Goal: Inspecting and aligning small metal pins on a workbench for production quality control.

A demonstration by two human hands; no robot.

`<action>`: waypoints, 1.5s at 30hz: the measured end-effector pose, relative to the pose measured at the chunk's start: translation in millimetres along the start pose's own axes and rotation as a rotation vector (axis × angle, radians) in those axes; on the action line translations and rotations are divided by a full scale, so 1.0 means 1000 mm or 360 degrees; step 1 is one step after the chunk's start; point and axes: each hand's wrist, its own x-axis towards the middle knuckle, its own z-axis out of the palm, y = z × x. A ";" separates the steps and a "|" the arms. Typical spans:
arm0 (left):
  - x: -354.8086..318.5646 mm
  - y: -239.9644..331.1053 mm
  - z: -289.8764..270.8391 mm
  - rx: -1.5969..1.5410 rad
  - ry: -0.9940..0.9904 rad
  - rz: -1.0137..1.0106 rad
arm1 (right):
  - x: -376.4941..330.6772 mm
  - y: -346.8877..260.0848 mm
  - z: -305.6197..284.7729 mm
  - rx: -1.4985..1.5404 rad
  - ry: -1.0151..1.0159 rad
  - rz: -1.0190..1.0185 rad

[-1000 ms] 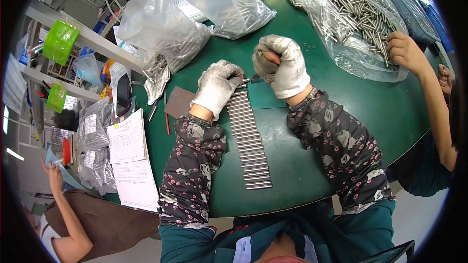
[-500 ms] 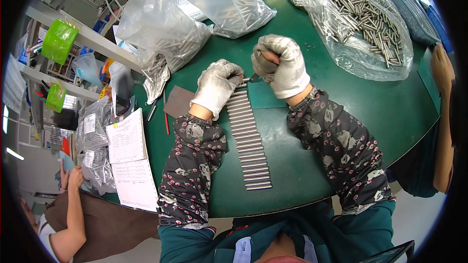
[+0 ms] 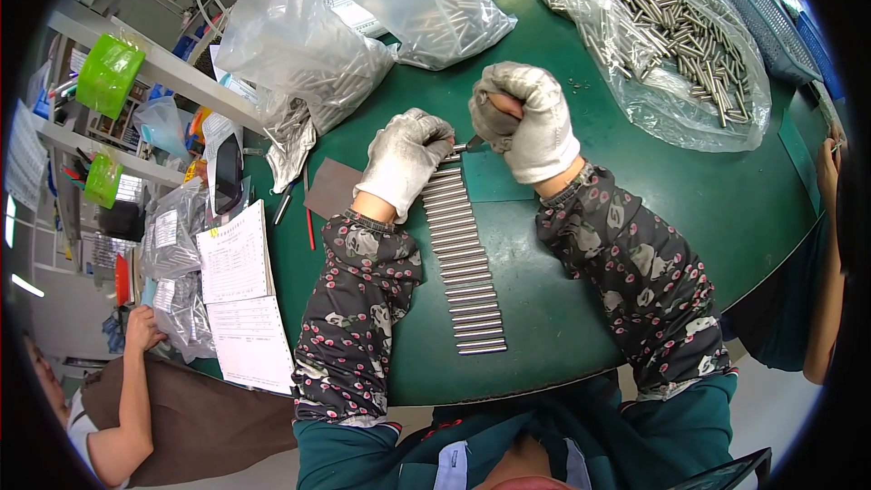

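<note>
Rods (image 3: 460, 252) on green tabletop (image 3: 535, 318); shelving (image 3: 200, 86), perhaps.

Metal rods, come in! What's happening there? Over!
Left hand pinching a rod. Right hand fisted round a dark tool. Rod row flat on table. Plastic bags beyond, not in the way.

hands (image 3: 396, 166) in smudged white gloves (image 3: 546, 132), black sleeve covers (image 3: 358, 295) with pink spots and pale figures, dark teal top (image 3: 679, 431)

- Your gloved left hand (image 3: 399, 161) pinches a metal pin (image 3: 457, 149) beyond a column of metal pins (image 3: 465, 265).
- Your gloved right hand (image 3: 528, 122) grips a dark-tipped tool (image 3: 474, 142) near it.
- Pins fill the clear plastic bag (image 3: 694, 120) beyond.
</note>
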 end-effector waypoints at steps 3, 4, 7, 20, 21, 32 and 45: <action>-0.002 0.000 -0.001 0.0013 -0.0004 -0.0013 | -0.001 0.002 0.000 -0.0042 -0.0046 -0.0021; -0.001 0.001 -0.001 0.0026 -0.0005 -0.0012 | -0.001 0.003 -0.001 -0.0049 -0.0045 -0.0022; 0.001 0.000 -0.001 0.0041 -0.0041 -0.0040 | -0.001 0.008 0.000 -0.0223 0.0044 -0.0201; 0.002 -0.007 0.001 -0.0077 0.0020 -0.0034 | -0.002 0.008 0.021 -0.0529 -0.0157 -0.0240; 0.001 -0.009 0.000 -0.0062 0.0021 -0.0027 | -0.004 0.009 0.024 -0.0507 -0.0101 -0.0245; 0.000 0.003 -0.002 -0.0073 -0.0073 -0.0002 | 0.001 -0.006 -0.005 -0.0010 0.0037 -0.0023; -0.007 -0.001 -0.012 -0.0132 -0.0115 0.0156 | -0.001 -0.004 -0.002 -0.0053 -0.0014 -0.0068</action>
